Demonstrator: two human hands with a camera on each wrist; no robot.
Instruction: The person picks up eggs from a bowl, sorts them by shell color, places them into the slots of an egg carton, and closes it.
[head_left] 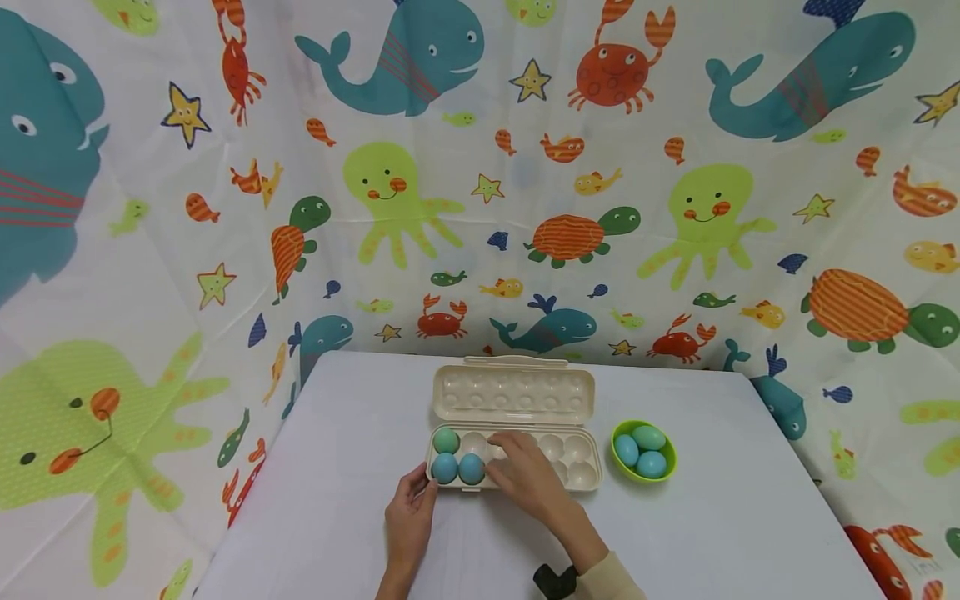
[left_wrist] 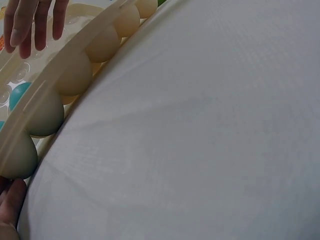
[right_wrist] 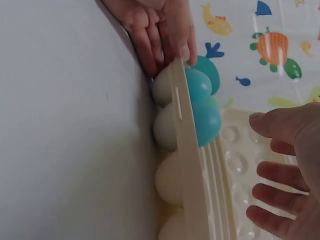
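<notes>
Three eggs (head_left: 445, 468) in the carton (head_left: 513, 393), three in the green bowl (head_left: 672, 457) beside it.
The left hand (head_left: 411, 508) pinches the carton's near left corner; the right hand (head_left: 525, 471), fingers loosely spread, hovers over it holding nothing. Looks like filling, about halfway; I'd say the next move calls for reaching right for another egg.

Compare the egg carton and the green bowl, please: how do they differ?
Shape: the egg carton is oblong, the green bowl round. Colour: the carton is beige, the bowl bright green. Build: the carton has an open lid, the bowl shows none. Both show three eggs in the head view.
</notes>
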